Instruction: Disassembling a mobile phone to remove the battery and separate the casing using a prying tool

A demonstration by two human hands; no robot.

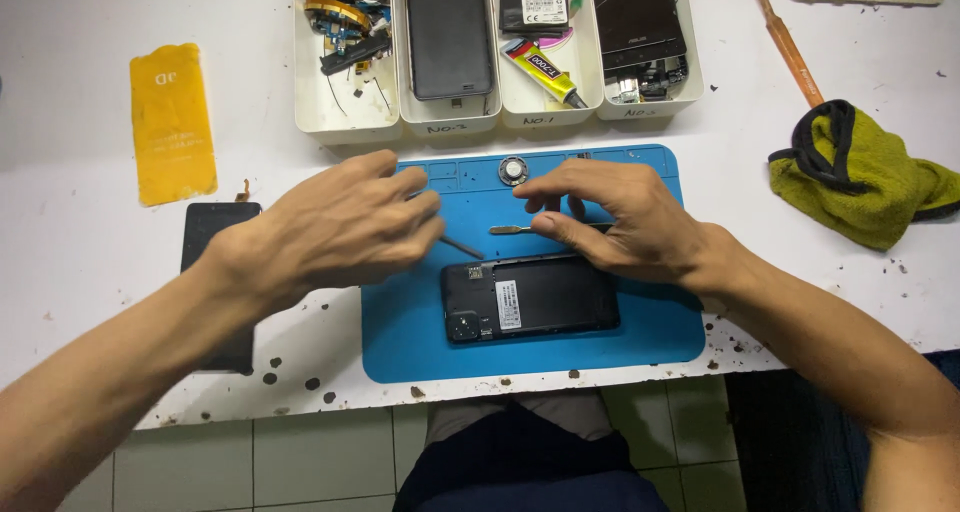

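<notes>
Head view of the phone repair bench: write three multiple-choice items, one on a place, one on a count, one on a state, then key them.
1. Where does the opened phone lie?
A. on the blue mat
B. in a tray
C. on the green cloth

2. How many white trays stand behind the mat?
A. two
B. four
C. six

3. What does the right hand pinch?
A. glue tube
B. nothing
C. thin metal tool

A: the phone rests on the mat.
B: four trays stand side by side.
C: the fingertips close on the tool's end.

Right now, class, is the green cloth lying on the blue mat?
No, the green cloth lies on the white table, right of the blue mat.
</notes>
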